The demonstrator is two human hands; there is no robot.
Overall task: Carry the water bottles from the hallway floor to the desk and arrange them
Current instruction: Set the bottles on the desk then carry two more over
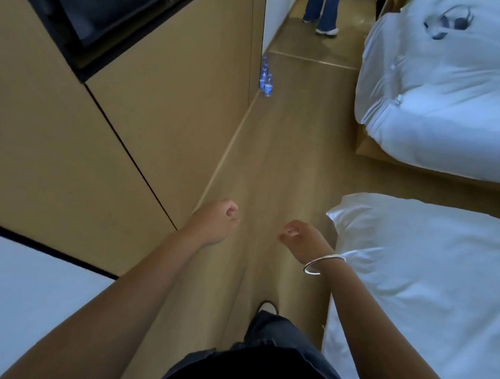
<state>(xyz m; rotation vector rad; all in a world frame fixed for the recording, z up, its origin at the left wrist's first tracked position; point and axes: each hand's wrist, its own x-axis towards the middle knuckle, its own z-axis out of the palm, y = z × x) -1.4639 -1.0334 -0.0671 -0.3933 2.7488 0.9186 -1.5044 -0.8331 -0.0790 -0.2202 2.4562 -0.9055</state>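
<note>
Blue-labelled clear plastic water bottles [266, 79] stand upright in a tight cluster on the tan wood-look floor [275, 161], well ahead of both hands and right against the base of the beige panelled wall [166, 99]. How many bottles there are cannot be told; they are small and blurred.

Both hands are held out in front of the body, apart from each other and holding nothing. On the left hand [216, 222] the fingers hang loosely curled, and the hand lies near the foot of the wall. On the right hand [304, 239] the fingers are likewise slack and bent, with a silver bangle [323, 264] round the wrist.

Just right of the right hand lies a bed with white bedding [416, 282]; a second white-covered bed [442, 83] lies farther ahead on that side. Beyond the bottles, another person's legs in blue jeans [322, 9] stand on the floor. Behind the left forearm shows a white surface with a dark edge [23, 294].
</note>
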